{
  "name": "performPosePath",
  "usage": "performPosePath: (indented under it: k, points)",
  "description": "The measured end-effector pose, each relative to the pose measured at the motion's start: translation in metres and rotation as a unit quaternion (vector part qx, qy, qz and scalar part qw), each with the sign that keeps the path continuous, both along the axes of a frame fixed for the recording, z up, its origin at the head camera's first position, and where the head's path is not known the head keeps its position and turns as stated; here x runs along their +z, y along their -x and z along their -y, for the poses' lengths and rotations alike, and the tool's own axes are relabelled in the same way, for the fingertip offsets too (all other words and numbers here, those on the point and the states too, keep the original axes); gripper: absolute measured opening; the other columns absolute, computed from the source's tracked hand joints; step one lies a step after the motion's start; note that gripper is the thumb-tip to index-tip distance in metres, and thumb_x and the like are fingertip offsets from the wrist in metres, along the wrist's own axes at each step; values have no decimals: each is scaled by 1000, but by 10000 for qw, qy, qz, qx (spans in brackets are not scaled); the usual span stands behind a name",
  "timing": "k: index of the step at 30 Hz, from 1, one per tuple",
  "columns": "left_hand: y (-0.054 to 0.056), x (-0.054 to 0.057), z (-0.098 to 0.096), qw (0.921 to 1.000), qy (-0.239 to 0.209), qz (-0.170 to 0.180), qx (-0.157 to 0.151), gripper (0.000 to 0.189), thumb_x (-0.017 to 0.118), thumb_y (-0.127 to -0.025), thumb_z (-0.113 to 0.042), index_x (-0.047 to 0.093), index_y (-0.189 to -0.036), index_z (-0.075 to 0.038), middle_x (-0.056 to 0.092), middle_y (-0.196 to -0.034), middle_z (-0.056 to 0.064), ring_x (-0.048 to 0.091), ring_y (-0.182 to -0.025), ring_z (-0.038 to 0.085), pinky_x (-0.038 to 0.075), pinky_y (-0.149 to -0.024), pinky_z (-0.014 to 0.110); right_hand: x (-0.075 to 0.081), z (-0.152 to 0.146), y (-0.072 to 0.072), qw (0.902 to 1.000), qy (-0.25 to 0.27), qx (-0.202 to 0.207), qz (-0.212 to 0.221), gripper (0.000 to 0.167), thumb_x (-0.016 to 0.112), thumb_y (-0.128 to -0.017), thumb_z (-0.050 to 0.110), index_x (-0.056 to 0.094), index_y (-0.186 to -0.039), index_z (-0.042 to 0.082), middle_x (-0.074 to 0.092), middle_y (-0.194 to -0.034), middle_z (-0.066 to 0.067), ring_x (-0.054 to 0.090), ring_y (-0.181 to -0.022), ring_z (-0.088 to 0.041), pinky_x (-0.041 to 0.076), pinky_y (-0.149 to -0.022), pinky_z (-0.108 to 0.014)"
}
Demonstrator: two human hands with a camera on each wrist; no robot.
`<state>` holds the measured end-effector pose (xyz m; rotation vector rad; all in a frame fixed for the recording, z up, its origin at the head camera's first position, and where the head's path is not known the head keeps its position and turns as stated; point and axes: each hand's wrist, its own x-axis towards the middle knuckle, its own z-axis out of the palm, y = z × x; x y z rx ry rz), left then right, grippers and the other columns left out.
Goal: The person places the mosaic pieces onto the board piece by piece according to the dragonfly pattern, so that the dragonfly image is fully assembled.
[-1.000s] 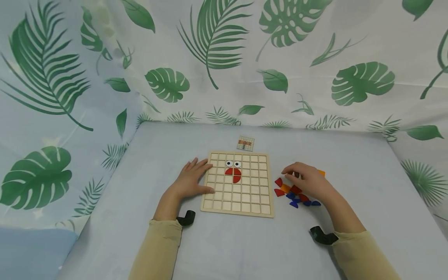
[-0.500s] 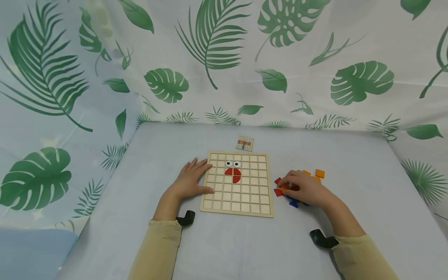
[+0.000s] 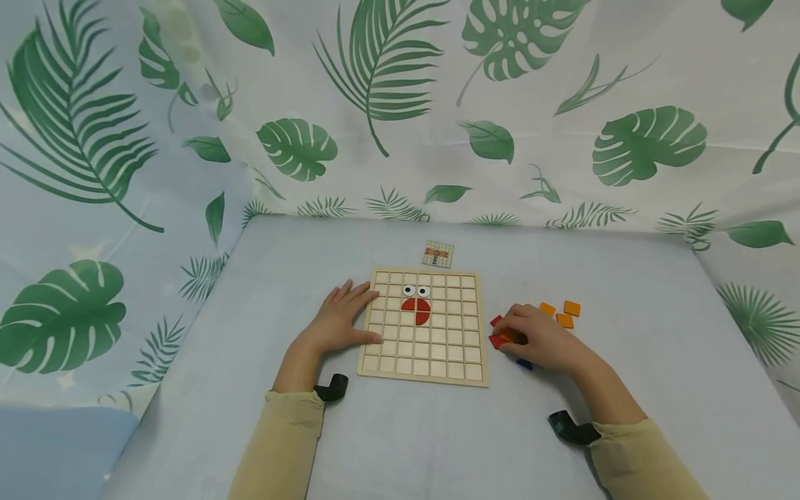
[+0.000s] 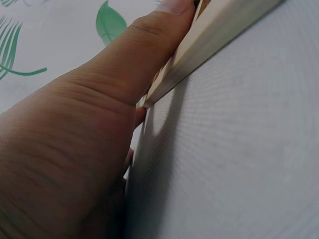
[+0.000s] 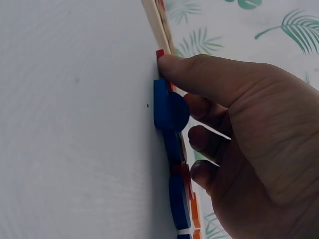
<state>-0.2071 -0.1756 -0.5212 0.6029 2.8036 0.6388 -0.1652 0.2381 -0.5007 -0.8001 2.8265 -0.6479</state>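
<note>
My left hand (image 3: 340, 319) rests at the left edge of a wooden grid board (image 3: 437, 352), fingers spread, thumb (image 4: 159, 37) over its rim. On the board sit two round eye pieces (image 3: 409, 290) and several red quarter-circle pieces (image 3: 423, 317). Right of the board, my right hand (image 3: 544, 339) reaches down into a pile of coloured pieces, fingers curled. Its thumb and index finger pinch a red quarter-circle piece (image 3: 496, 342) at the pile's left side. Blue pieces (image 5: 179, 204) lie below the hand in the right wrist view; the hand hides much of the pile.
Several orange square pieces (image 3: 571, 307) lie behind the right hand. A small pattern card (image 3: 437, 254) lies just beyond the board's far edge. Leaf-printed cloth (image 3: 400, 173) rises behind the white table surface (image 3: 406, 430). A black wrist camera (image 3: 573, 428) sits on each forearm.
My right hand has come down and left over the pile, its thumb and index finger reaching the red piece at the left. More orange squares show behind it. My left hand stays put.
</note>
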Motion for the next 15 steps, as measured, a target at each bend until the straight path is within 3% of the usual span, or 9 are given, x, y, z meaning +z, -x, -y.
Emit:
performPosePath:
  k: [6, 15]
  points:
    - [0, 1, 0, 10000, -22, 29, -8, 96, 73, -75, -68, 35, -154, -27, 22, -166, -2, 4, -156, 28, 3, -127, 51, -1, 3, 1, 10000, -15, -5, -55, 20, 78, -85, 24, 66, -101, 26, 57, -99, 11, 50, -89, -8, 50, -76, -26]
    - [1, 1, 1, 10000, -10, 47, -24, 96, 72, -75, -68, 35, -154, -27, 21, -166, -3, 3, -156, 27, 3, -127, 50, 0, 4, -1, 9998, 179, -58, -40, 22, 78, -85, 19, 58, -92, 26, 54, -89, 12, 46, -82, -10, 43, -69, -22]
